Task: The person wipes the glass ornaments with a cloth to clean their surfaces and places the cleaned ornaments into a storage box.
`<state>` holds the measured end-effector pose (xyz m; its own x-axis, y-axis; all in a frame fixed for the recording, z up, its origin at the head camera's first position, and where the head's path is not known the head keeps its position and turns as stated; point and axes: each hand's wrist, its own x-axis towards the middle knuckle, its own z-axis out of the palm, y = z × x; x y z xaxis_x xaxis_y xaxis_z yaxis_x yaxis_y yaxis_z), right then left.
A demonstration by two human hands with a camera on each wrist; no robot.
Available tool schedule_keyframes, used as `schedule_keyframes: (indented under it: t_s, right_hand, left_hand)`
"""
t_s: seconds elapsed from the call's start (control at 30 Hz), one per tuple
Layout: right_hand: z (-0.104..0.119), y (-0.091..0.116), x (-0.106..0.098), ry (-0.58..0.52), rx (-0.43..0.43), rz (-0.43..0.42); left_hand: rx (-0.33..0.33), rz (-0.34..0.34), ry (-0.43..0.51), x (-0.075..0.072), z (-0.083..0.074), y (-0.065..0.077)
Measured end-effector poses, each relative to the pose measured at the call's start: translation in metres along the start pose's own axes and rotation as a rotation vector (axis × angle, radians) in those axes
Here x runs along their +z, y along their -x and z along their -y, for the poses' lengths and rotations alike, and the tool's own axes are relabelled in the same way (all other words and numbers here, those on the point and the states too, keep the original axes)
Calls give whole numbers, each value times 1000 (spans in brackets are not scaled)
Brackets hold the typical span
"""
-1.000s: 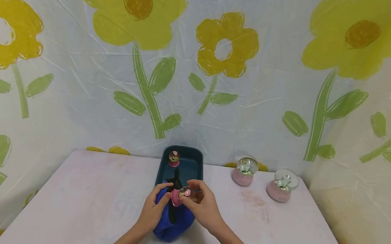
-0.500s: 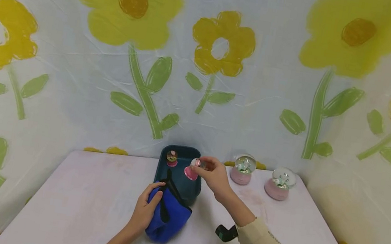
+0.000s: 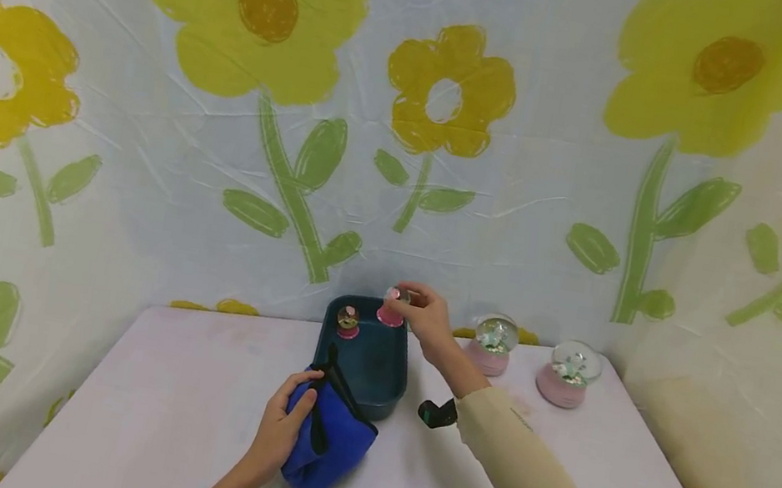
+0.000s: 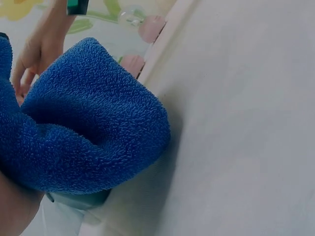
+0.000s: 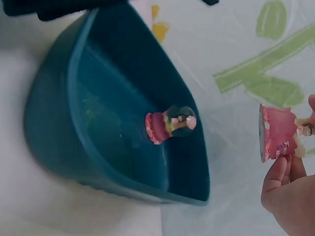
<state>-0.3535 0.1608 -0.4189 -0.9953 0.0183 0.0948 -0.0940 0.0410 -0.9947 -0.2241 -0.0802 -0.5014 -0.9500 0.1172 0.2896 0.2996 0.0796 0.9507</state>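
Note:
My right hand (image 3: 428, 317) pinches a small snow globe (image 3: 391, 314) with a pink base over the far right corner of the dark teal bin (image 3: 373, 364). In the right wrist view, the held globe's pink base (image 5: 279, 132) shows clear of the bin wall, its glass part cut off by the frame. Another small snow globe (image 5: 170, 124) stands inside the bin at its far left. My left hand (image 3: 279, 421) grips a blue terry cloth (image 3: 333, 448) with black trim, in front of the bin. That bunched cloth fills much of the left wrist view.
Two larger snow globes (image 3: 493, 345) with pale pink bases stand at the back right of the table (image 3: 200, 401). A flower-printed curtain (image 3: 179, 187) rises right behind the table and at both sides. A black device (image 3: 437, 413) sits at my right wrist.
My right hand has carried the pink-based snow globe from beside the cloth forward to the bin's far corner. My left hand, with the cloth, has shifted slightly left and toward me.

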Motion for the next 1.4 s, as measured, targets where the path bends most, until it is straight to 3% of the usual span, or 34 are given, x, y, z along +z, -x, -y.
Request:
schedule_keyframes:
  t_s: [0.23, 0.47, 0.83, 1.1, 1.4]
  right_hand:
    - [-4, -15, 17, 7, 25, 10]
    - [-31, -21, 34, 27, 76, 6]
    - [-44, -30, 44, 117, 109, -94]
    - [-57, -42, 46, 116, 113, -128]
    - [-66, -48, 51, 97, 93, -156]
  left_hand:
    - [36, -7, -3, -4, -25, 0]
    - [3, -52, -12, -8, 18, 3]
    - [17, -47, 12, -11, 15, -2]
    - [48, -44, 18, -16, 16, -7]
    - [26, -41, 17, -21, 17, -8]
